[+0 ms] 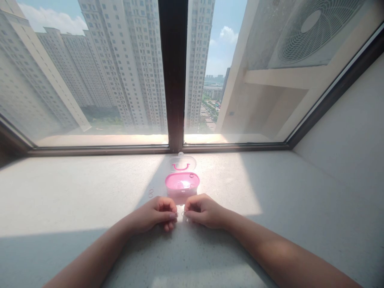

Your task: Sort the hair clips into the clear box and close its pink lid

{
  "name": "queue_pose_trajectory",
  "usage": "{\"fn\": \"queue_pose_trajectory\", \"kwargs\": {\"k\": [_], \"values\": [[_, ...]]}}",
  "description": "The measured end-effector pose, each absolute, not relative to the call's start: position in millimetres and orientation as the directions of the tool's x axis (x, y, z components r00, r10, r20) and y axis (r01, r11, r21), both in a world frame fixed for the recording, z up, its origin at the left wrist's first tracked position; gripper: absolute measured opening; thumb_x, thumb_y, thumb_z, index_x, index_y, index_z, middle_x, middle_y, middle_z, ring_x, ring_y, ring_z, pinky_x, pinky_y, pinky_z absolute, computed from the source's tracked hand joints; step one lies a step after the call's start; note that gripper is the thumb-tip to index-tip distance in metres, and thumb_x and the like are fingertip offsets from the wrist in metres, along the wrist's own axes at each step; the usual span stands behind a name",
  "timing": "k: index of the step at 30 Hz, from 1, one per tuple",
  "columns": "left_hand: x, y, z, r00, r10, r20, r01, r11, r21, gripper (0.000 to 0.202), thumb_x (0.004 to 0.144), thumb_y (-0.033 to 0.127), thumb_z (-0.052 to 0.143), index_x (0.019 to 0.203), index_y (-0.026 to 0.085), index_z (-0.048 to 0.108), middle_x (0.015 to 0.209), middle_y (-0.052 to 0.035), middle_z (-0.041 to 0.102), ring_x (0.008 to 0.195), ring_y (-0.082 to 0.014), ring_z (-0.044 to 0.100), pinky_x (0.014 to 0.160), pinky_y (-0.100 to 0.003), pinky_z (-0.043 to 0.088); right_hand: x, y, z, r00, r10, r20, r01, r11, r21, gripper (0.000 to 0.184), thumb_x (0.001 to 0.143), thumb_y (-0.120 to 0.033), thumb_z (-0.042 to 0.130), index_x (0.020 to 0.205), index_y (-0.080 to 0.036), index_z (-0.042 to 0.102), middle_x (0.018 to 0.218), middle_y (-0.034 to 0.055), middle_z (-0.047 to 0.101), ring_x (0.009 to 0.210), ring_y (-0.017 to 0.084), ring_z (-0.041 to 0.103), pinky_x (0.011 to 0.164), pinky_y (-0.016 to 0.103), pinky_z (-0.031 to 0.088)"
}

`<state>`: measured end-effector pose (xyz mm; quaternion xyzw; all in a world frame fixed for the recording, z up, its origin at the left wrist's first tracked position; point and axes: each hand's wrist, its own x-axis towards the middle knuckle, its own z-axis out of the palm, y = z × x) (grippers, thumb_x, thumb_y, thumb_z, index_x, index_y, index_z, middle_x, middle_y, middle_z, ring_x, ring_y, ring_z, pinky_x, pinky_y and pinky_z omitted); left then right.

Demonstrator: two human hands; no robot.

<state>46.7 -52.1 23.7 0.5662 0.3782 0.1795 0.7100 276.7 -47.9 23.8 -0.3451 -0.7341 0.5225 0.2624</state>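
Observation:
A small pink box (182,182) stands open on the pale stone windowsill (75,192), its clear lid (182,163) with a pink handle tipped back toward the window. Just in front of it my left hand (156,214) and my right hand (202,210) meet, fingertips nearly touching. Both hands are curled in a pinch on something tiny and clear between them that I cannot make out. Two small clear rings (151,193) lie on the sill left of the box.
A dark window post (174,76) rises behind the box, with glass panes on both sides. A white wall (351,132) bounds the sill on the right. Shadow covers the near part of the sill.

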Motion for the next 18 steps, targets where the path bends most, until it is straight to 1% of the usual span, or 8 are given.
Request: {"fn": "queue_pose_trajectory", "kwargs": {"k": [8,14,18], "values": [[47.5,-51.3,24.6,0.638,0.688,-0.346,0.185,0.300,0.936,0.031,0.078,0.042,0.069,0.083,0.015,0.058,0.069,-0.0019,0.067,0.061,-0.0124,0.061,0.062,-0.025,0.046,275.9,-48.8,24.2,-0.623,0.782,0.015,0.240,0.210,-0.948,0.006,0.076,-0.014,0.059,0.071,-0.014,0.063,0.052,-0.0036,0.056,0.045,0.007,0.047,0.047,0.018,0.039],[47.3,-51.4,22.5,0.640,0.691,-0.336,0.171,0.299,0.939,0.030,0.078,0.042,0.070,0.083,0.014,0.058,0.069,-0.0021,0.067,0.061,-0.0125,0.061,0.062,-0.025,0.046,276.2,-47.6,21.0,-0.624,0.780,0.032,0.240,0.231,-0.943,0.006,0.076,-0.016,0.060,0.072,-0.014,0.064,0.054,-0.0025,0.059,0.046,0.008,0.050,0.047,0.018,0.039],[47.7,-51.0,22.0,0.645,0.692,-0.325,0.159,0.294,0.942,0.029,0.079,0.040,0.069,0.084,0.014,0.058,0.069,-0.0027,0.067,0.061,-0.0122,0.061,0.062,-0.025,0.046,276.1,-46.8,19.9,-0.624,0.781,0.041,0.239,0.240,-0.941,0.006,0.076,-0.015,0.060,0.071,-0.014,0.063,0.053,-0.0029,0.058,0.046,0.008,0.049,0.047,0.018,0.039]]}}
